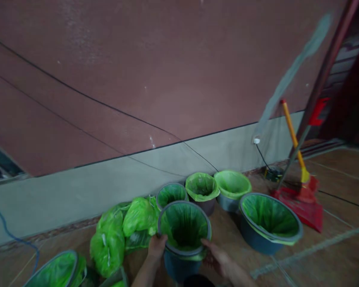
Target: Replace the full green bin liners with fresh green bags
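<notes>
While two hands hold it by the rim, a blue bin (179,266) sits at the near middle of the scene, with a thin green liner (185,225) inside. The left hand (157,248) is closed on the left side of the rim. The right hand (217,258) holds the right side, with its lower fingers hard to see. I cannot tell if the bin rests on the brown floor (344,251) or is up a little.

The step in hand looks like handling the bin with its liner already in, both hands at the edge. I think the next move calls for an even hold on both sides, so the bin does not tip and the liner does not slip.

Just past the bin, partly hidden by it, is a small bin (157,199) with a liner. To its right are a dark bin (208,207) and a pale bin (227,204), both lined. A wide bin (257,238) stands to the right, nearer. To the left lie puffy green bags (107,251), and another lined bin (76,261) is at the near left. Far right, a red dustpan (305,209) lies by a yellow handle (293,131). Behind it all is a big wall (167,79).
</notes>
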`<state>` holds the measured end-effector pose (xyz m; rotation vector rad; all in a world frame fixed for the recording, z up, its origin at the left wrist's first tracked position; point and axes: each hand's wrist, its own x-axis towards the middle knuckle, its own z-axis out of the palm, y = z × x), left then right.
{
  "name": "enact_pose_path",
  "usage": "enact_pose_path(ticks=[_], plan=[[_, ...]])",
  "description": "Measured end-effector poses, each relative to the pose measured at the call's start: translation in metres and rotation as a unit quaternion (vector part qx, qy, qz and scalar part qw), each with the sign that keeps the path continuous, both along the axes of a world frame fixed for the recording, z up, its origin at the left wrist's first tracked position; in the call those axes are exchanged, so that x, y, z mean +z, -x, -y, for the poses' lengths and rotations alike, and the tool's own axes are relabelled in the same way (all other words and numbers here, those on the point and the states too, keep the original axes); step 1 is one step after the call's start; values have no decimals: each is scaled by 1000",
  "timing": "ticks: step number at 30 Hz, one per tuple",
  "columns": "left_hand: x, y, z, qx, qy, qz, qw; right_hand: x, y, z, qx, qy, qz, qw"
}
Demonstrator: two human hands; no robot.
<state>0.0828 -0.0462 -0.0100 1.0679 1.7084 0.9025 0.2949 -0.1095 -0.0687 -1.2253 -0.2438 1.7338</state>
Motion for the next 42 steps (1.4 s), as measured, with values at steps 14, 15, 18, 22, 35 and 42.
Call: enact_pose_path(ticks=[14,15,18,22,35,42], plan=[[26,45,43,161,27,389,907,134,34,-26,-57,-177,-76,980],[27,43,44,162,29,391,905,136,35,-25,-63,-182,-70,979],[27,41,45,171,27,393,903,136,32,-22,-68,-183,-39,980],[21,42,40,184,6,392,901,140,23,-21,-53,-143,20,988],[43,51,46,155,-79,409,896,196,16,-30,-79,-331,354,871],[53,39,64,75,15,465,882,218,35,-2,-162,-390,448,788]])
